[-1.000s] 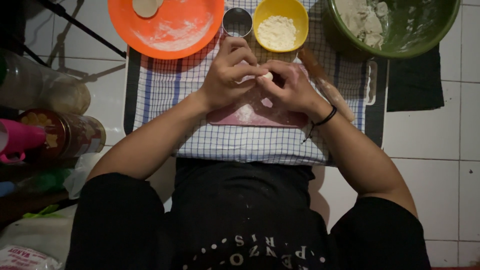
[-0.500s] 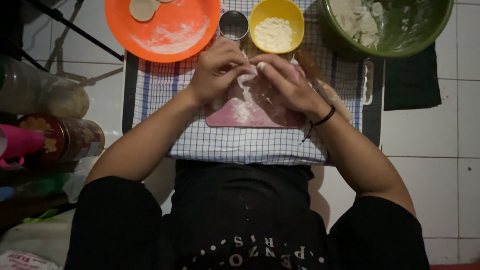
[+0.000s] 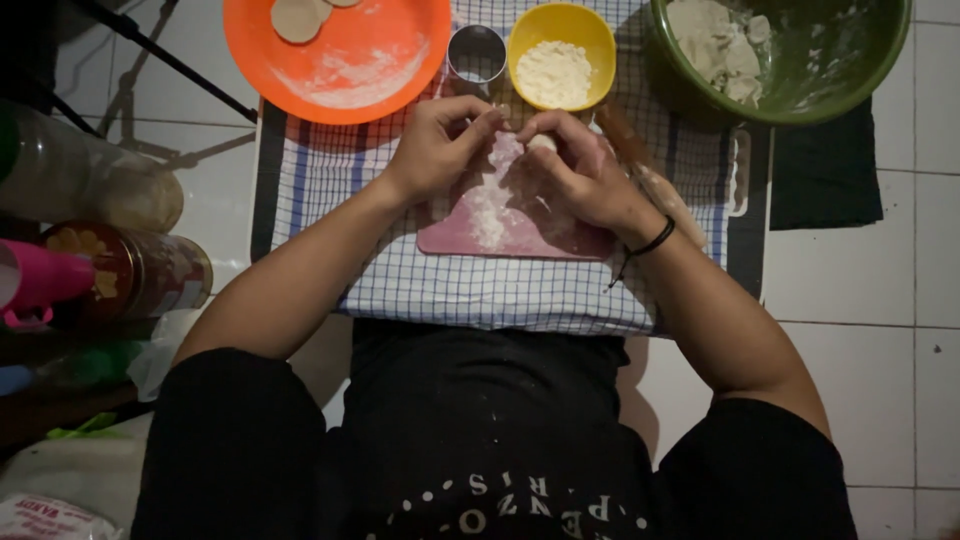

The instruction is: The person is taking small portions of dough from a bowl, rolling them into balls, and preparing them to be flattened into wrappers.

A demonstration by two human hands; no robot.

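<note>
My left hand (image 3: 437,145) and my right hand (image 3: 580,170) meet over a floured pink board (image 3: 480,235) that lies on a checked cloth (image 3: 470,290). Both pinch a small pale lump of dough (image 3: 541,143) between their fingertips, just above the board's far edge. A streak of white flour runs down the board under my hands. A wooden rolling pin (image 3: 665,195) lies partly hidden behind my right wrist.
An orange plate (image 3: 340,60) with flat dough rounds sits far left, beside a small metal ring cutter (image 3: 476,52) and a yellow bowl (image 3: 561,50) of flour. A green bowl (image 3: 790,60) of dough stands far right. Jars and a pink object (image 3: 40,280) crowd the left floor.
My hands have shifted slightly away from me toward the yellow bowl, uncovering more of the floured board. The dough stays pinched between my fingertips.
</note>
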